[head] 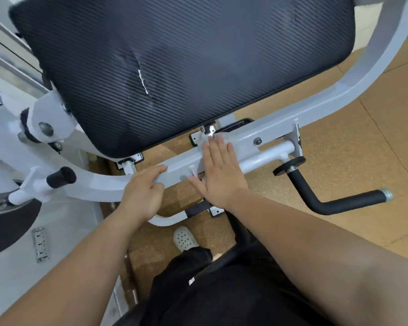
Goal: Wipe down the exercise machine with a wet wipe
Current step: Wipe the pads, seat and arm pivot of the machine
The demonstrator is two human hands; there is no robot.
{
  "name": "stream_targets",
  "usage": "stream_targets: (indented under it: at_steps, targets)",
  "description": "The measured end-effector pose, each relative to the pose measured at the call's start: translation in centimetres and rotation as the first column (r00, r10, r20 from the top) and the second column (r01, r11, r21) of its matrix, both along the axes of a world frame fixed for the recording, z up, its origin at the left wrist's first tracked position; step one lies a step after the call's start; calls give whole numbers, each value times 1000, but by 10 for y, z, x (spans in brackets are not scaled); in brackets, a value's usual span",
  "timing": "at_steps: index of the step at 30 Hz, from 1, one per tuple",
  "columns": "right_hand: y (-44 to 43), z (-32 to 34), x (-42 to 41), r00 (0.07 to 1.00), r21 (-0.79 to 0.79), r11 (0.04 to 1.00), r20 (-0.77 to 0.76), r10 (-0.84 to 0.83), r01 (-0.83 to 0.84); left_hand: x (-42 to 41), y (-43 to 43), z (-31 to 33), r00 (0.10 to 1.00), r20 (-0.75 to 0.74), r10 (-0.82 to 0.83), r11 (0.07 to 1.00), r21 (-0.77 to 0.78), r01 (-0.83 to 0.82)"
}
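The exercise machine has a big black ribbed pad (186,67) with a small tear, mounted on a white metal frame. A white crossbar (264,140) runs below the pad. My right hand (218,172) lies flat on this crossbar with fingers straight, pressing a thin white wet wipe (224,135) against it. Only the wipe's edges show, past the fingertips and beside the thumb. My left hand (143,191) is just to the left, fingers curled over the same bar.
A bent black foam handle (327,203) sticks out of the frame at the right. At the left, a black knob (61,177) projects from it. My white shoe (185,238) stands on the brown cork-like floor (363,137) beneath the bar.
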State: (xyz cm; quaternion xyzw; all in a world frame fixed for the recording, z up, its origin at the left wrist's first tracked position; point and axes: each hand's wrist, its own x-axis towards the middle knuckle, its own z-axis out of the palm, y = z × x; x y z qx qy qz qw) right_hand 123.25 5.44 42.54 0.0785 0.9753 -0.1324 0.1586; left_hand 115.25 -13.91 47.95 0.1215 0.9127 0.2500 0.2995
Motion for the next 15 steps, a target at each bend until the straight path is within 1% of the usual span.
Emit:
stream_targets:
  at_steps: [2,5,6,8,10,11,13,15]
  targets:
    - [-14,5,-10,983,-40,982,2,186,-186,8,0,5,996,-26,80,996,43,-79]
    - [-45,7,-23,937,-93,933,-13,349,-349,22,-7,11,975,-114,191,981,67,-184]
    - [-56,7,-28,920,-139,909,-29,392,-392,27,-12,11,968,-139,207,978,68,-199]
    - [-73,9,-38,897,-340,834,-79,435,-435,35,-24,9,959,-187,212,977,76,-201]
    - [-79,14,-44,919,-558,741,-115,378,-374,41,-33,8,958,-218,187,982,61,-178]
    - [-78,16,-45,938,-621,712,-121,324,-326,43,-35,6,962,-219,164,986,47,-157]
    - [-68,23,-44,965,-665,703,-121,232,-252,43,-28,2,979,-179,93,995,38,-88]
    - [-53,29,-40,975,-655,722,-143,168,-220,39,-13,-1,992,-124,21,1000,13,-19]
